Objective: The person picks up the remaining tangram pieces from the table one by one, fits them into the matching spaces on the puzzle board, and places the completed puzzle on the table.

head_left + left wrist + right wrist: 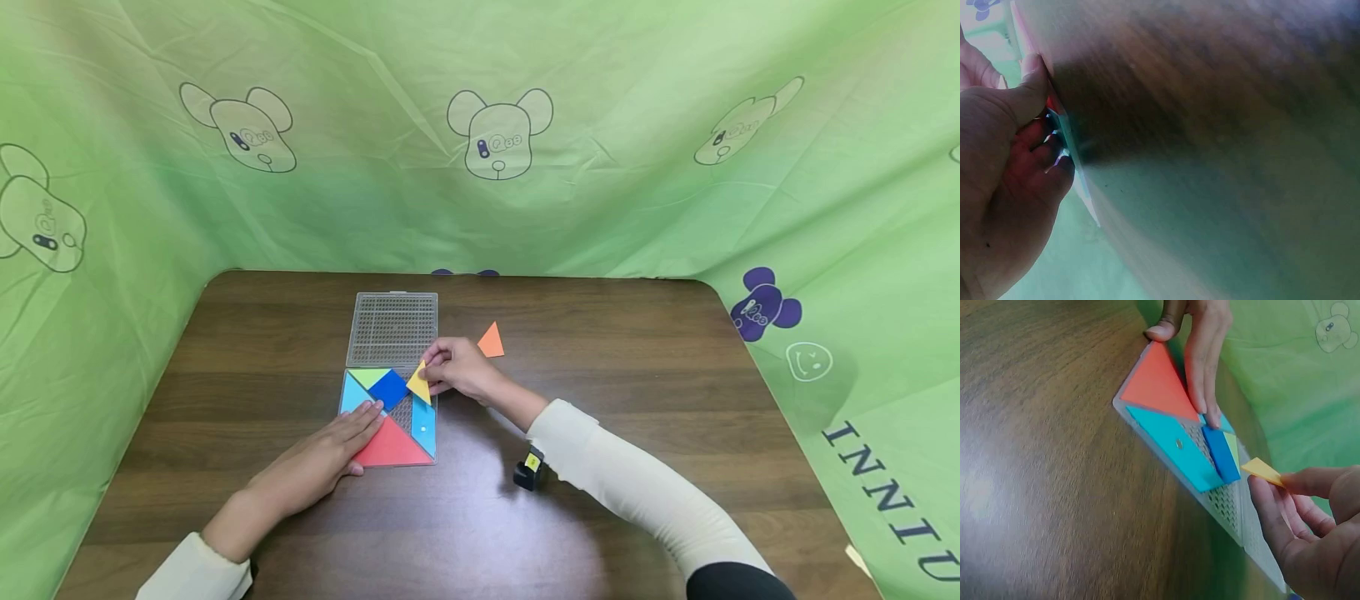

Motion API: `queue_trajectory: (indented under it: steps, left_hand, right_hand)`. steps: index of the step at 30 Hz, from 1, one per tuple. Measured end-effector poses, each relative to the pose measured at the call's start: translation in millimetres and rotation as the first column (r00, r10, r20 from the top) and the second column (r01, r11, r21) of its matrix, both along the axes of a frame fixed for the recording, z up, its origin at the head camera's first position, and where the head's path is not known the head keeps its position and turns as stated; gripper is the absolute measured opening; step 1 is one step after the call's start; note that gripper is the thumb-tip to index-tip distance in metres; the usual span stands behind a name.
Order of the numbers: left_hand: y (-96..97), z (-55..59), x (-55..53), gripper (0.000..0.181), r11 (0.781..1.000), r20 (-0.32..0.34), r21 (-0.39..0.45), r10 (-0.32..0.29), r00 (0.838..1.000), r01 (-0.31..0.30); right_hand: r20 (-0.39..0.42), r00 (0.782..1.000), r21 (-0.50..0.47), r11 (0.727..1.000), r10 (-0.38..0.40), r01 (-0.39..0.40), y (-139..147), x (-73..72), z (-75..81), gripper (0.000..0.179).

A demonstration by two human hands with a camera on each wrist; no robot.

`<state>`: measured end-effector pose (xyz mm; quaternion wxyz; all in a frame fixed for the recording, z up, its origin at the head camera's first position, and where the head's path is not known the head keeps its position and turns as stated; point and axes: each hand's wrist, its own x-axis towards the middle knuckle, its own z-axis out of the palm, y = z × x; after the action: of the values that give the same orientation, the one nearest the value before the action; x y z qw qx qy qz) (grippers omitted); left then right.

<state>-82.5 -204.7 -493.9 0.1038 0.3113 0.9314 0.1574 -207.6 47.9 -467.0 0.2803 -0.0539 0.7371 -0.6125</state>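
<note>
Take the tray (402,416) as the clock's centre, twelve pointing away from the person; it lies on the surface (615,358). At eight o'clock the left hand (326,454) lies with its fingers laid out straight where the red triangle and blue triangle meet. The red triangle (397,446) fills the tray's six o'clock side, with the parallelogram (423,423) between three and four and the blue triangle (352,396) at ten. The square (389,389) sits at twelve, beside the green triangle (370,377) at eleven. Between one and two o'clock, the right hand (463,368) pinches the yellow triangle (419,383) between thumb and fingers, tilted and raised above the tray. Farther off, the lid (393,329) lies flat at twelve, against the tray's far edge, and the orange triangle (491,342) lies apart on the surface at two. Beyond hangs green cloth (600,225).
</note>
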Motion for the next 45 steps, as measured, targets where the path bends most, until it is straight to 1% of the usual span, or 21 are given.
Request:
queue_trajectory:
  steps: [5, 12, 14, 17, 20, 22, 27, 35, 37, 39, 41, 45]
  left_hand:
    - [-0.5, 0.0, 0.6, 0.067, 1.0, -0.014, 0.005, -0.007, 1.0, 0.007]
    - [-0.2, 0.1, -0.2, 0.068, 1.0, -0.009, 0.003, -0.004, 1.0, 0.004]
    - [-0.2, 0.5, -0.3, 0.069, 1.0, -0.011, 0.008, -0.002, 1.0, 0.002]
    - [-0.3, 0.7, 0.0, 0.069, 1.0, -0.014, 0.013, -0.001, 1.0, 0.001]
    - [-0.4, 0.2, 0.1, 0.069, 1.0, -0.016, 0.013, -0.003, 1.0, 0.003]
    - [-0.5, 0.2, -0.1, 0.069, 1.0, -0.014, 0.014, -0.003, 1.0, 0.003]
    - [-0.4, 0.8, -0.4, 0.07, 1.0, -0.005, 0.018, 0.0, 1.0, 0.0]
    - [-0.4, -0.1, -1.0, 0.071, 1.0, 0.008, 0.011, 0.004, 1.0, -0.004]
    - [-0.5, -0.4, -1.3, 0.071, 1.0, 0.01, 0.01, 0.005, 1.0, -0.005]
    - [-0.6, -0.9, -1.6, 0.072, 1.0, 0.011, 0.007, 0.006, 1.0, -0.006]
    - [-0.7, -1.3, -1.8, 0.072, 1.0, 0.011, 0.006, 0.008, 1.0, -0.008]
    - [-1.0, -1.8, -2.1, 0.072, 1.0, 0.002, 0.008, 0.006, 1.0, -0.006]
  right_hand:
    - [0.007, 1.0, 0.004, 1.0, 0.001, -0.001, -5.7, 3.2, -0.6, 0.016]
    - [0.012, 1.0, 0.027, 1.0, -0.014, 0.014, -13.9, 8.3, -4.6, 0.019]
    - [0.004, 1.0, 0.046, 0.999, -0.001, 0.001, -16.4, 10.4, -5.1, 0.02]
    - [-0.042, 0.999, 0.109, 0.994, 0.031, -0.026, -19.1, 13.6, -5.7, 0.02]
    - [-0.094, 0.993, 0.182, 0.982, 0.068, -0.05, -21.2, 16.5, -6.5, 0.02]
    - [-0.118, 0.989, 0.213, 0.975, 0.092, -0.065, -22.7, 17.5, -7.9, 0.019]
    - [-0.131, 0.984, 0.227, 0.97, 0.125, -0.093, -26.7, 19.4, -11.8, 0.02]
    - [-0.14, 0.981, 0.235, 0.967, 0.135, -0.099, -29.6, 23.0, -16.8, 0.022]
    - [-0.174, 0.974, 0.266, 0.959, 0.148, -0.098, -29.5, 23.3, -17.2, 0.023]
    - [-0.227, 0.958, 0.32, 0.943, 0.174, -0.096, -29.2, 23.6, -17.0, 0.023]
    - [-0.289, 0.935, 0.386, 0.919, 0.204, -0.081, -28.9, 24.2, -16.0, 0.023]
    - [-0.394, 0.878, 0.498, 0.866, 0.272, -0.045, -29.1, 26.4, -13.7, 0.022]
